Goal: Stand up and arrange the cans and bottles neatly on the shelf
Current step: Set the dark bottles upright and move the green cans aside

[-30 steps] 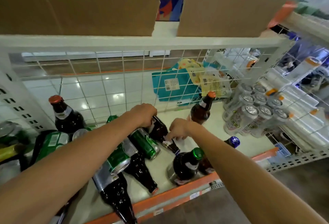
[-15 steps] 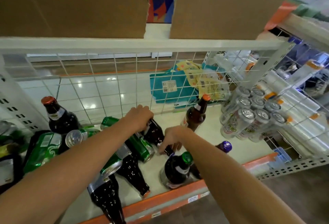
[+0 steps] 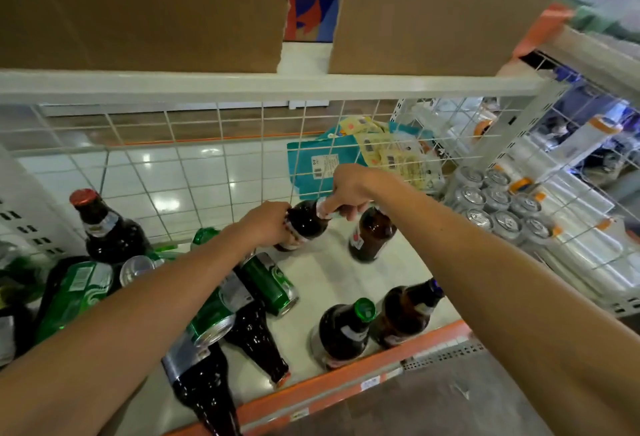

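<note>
Your left hand (image 3: pixel 266 224) and right hand (image 3: pixel 349 190) grip one bottle (image 3: pixel 306 224) at twelve o'clock; toppled cans (image 3: pixel 270 283) at eight o'clock await standing.

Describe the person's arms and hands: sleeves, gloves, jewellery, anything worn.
The left hand and right hand are bare: no gloves, no rings visible. The left arm and right arm show no sleeve, watch or bracelet.

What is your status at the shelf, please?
Holding dark bottle: left hand at body, right hand gripping neck. Bottle tilted, not yet upright. Upright brown bottle close beside it.
</note>
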Motion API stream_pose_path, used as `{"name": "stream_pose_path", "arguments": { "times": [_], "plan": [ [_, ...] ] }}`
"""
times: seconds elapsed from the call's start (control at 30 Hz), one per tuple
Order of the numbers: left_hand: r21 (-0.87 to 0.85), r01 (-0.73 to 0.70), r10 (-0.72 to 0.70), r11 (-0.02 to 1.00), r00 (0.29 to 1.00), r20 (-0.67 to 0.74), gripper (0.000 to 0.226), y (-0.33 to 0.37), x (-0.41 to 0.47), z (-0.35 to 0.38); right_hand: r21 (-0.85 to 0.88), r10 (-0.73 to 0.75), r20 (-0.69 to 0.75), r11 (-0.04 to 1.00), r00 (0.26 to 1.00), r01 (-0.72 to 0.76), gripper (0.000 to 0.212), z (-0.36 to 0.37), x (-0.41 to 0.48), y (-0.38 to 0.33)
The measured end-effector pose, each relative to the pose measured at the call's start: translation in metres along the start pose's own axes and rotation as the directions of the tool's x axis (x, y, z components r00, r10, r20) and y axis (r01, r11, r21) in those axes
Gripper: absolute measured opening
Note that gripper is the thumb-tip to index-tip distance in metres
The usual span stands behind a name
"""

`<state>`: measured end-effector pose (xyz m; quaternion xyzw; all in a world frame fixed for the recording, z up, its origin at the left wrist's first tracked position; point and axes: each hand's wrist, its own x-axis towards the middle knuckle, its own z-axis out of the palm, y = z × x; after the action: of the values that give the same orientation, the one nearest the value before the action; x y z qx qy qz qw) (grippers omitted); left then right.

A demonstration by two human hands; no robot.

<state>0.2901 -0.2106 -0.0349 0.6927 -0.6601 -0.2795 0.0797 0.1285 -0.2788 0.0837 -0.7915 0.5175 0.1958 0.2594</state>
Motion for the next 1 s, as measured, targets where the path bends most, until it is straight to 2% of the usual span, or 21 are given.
{"name": "stream_pose_path", "arguments": {
  "times": [0.1, 0.2, 0.3, 0.47, 0.77, 0.83, 0.9, 1.0],
  "plan": [
    [-0.127, 0.014, -0.012, 0.992, 1.000, 0.014, 0.049, 0.002, 0.005, 0.007, -0.129, -0.030, -0.145, 0.992, 0.989, 0.011, 0.033, -0.008, 0.004, -0.017],
    [-0.208, 0.012, -0.005, 0.978, 0.999, 0.035, 0.051, 0.008, 0.012, 0.016, -0.246, -0.015, -0.168, 0.969, 0.986, -0.027, 0.031, -0.008, 0.008, -0.026],
    [-0.235, 0.020, -0.011, 0.972, 0.999, 0.036, 0.055, 0.012, 0.016, 0.019, -0.241, 0.004, -0.173, 0.969, 0.985, -0.046, 0.030, -0.005, 0.006, -0.024],
    [-0.187, 0.037, -0.029, 0.982, 0.999, 0.044, 0.067, 0.009, 0.006, 0.006, -0.233, -0.021, -0.219, 0.972, 0.975, -0.032, 0.029, 0.001, 0.001, -0.024],
    [-0.053, 0.111, -0.116, 0.992, 0.987, -0.113, 0.050, -0.015, -0.075, -0.041, -0.233, -0.076, -0.190, 0.972, 0.979, 0.031, 0.028, 0.002, -0.004, -0.024],
    [-0.040, 0.153, -0.158, 0.987, 0.978, -0.139, 0.049, -0.023, -0.098, -0.047, -0.274, -0.082, -0.190, 0.961, 0.978, 0.027, 0.030, 0.002, -0.005, -0.023],
    [-0.038, 0.205, -0.209, 0.978, 0.963, -0.169, 0.048, -0.032, -0.122, -0.052, -0.389, -0.089, -0.189, 0.921, 0.978, 0.008, 0.032, 0.001, -0.006, -0.026],
    [-0.020, 0.275, -0.273, 0.961, 0.941, -0.199, 0.048, -0.046, -0.151, -0.059, -0.580, -0.213, -0.284, 0.815, 0.935, 0.010, 0.028, 0.002, -0.009, -0.047]
  ]
}}
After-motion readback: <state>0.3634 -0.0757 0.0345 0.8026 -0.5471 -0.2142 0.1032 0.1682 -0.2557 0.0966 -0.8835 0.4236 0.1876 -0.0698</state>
